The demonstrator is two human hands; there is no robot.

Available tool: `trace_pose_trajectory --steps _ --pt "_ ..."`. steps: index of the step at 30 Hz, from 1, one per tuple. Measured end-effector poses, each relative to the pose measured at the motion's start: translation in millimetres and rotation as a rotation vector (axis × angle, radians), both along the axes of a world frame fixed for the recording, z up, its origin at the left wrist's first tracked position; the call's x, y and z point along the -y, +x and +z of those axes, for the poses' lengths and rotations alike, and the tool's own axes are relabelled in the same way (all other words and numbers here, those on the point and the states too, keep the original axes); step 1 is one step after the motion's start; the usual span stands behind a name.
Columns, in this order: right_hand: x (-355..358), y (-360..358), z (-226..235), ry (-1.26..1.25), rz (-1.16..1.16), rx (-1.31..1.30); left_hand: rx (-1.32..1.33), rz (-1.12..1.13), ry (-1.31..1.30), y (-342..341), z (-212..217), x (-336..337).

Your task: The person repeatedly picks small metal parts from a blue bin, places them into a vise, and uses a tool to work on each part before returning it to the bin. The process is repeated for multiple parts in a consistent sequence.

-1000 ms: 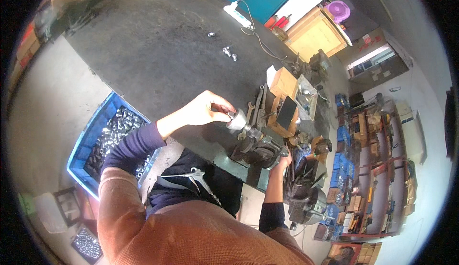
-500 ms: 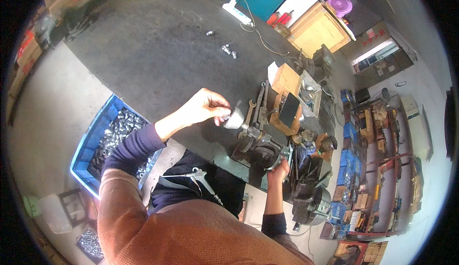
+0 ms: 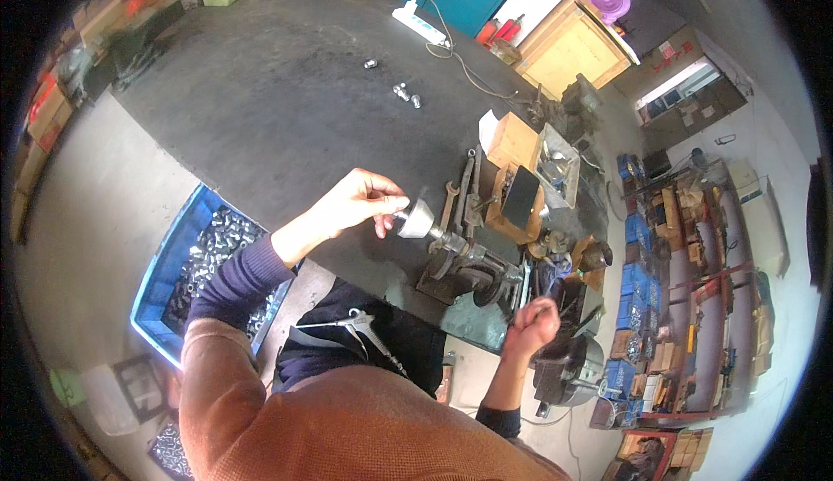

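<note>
Near the tabletop edge, the left hand pinched a small part at a metal cup, where rotation could cause injury. The right hand was curled; its grasp was unclear.

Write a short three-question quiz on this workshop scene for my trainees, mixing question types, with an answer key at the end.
1. Multiple choice: which hand is nearest the silvery cone?
A) the left hand
B) the right hand
C) both equally

2. True or false: the blue bin, with small metal parts in it, is on the person's left.

3. Fill in the missing colour: the power strip lying on the bench is ____.

Key:
1. A
2. True
3. White
</note>
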State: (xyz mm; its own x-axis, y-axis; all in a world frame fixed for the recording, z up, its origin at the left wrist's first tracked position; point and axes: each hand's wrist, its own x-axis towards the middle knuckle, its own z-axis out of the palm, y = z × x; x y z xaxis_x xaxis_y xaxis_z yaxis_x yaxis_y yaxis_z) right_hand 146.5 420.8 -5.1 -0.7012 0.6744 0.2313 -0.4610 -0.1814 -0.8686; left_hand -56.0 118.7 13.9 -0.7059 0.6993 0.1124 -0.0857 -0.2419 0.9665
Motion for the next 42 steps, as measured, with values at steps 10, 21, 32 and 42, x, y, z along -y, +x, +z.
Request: trace_pose_trajectory --steps 10,21,32,42 --pt "-44 -89 -43 0.425 -0.23 0.271 -0.105 0.092 -0.171 5 0 30" --pt "12 9 -11 0.041 -0.06 -0.04 -0.419 0.563 -1.091 66 -39 180" --pt "-21 -50 -73 -0.078 -0.174 0.246 -0.982 0.411 -0.789 -184 -48 -44" --pt "-6 -43 -58 -0.046 -0.247 0.36 -0.88 0.516 -1.249 -292 -90 -154"
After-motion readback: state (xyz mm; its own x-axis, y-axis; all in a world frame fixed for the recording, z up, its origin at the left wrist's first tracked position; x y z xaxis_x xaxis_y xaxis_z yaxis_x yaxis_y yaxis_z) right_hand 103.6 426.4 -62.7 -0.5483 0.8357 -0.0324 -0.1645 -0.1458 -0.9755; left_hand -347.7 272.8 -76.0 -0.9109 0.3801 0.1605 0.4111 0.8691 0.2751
